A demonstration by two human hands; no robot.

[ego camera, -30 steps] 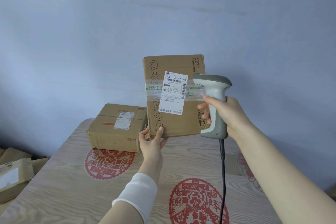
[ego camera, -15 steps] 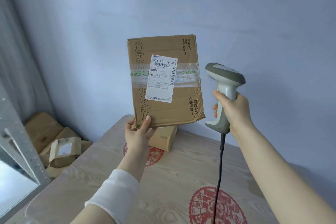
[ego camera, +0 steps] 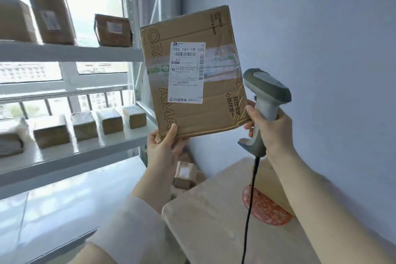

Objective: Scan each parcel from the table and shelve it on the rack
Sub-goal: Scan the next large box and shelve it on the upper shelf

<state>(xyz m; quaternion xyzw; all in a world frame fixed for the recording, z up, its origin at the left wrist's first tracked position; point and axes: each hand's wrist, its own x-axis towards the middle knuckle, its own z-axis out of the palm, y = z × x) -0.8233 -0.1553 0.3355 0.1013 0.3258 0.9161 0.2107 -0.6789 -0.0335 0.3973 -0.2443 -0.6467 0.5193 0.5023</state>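
A flat brown cardboard parcel (ego camera: 216,103) with a white shipping label (ego camera: 186,72) is held upright in the air, label facing me. My left hand (ego camera: 165,148) grips its lower left corner, thumb on the front. My right hand (ego camera: 270,126) grips the handle of a grey barcode scanner (ego camera: 264,96), just right of the parcel's lower right corner. The scanner's black cable (ego camera: 249,210) hangs down over the table. The white metal rack (ego camera: 70,51) stands to the left, in front of a window.
Three brown parcels stand on the rack's upper shelf, one of them (ego camera: 113,30) near the parcel I hold. Several small boxes (ego camera: 109,121) sit on the lower shelf (ego camera: 90,150). The wooden table (ego camera: 214,221) with a red paper-cut print lies at lower right. More boxes (ego camera: 185,174) lie on the floor between table and rack.
My view has swung left from the table to the rack. The parcel stays in my left hand and has moved toward the shelves. The scanner is lower and beside the parcel.
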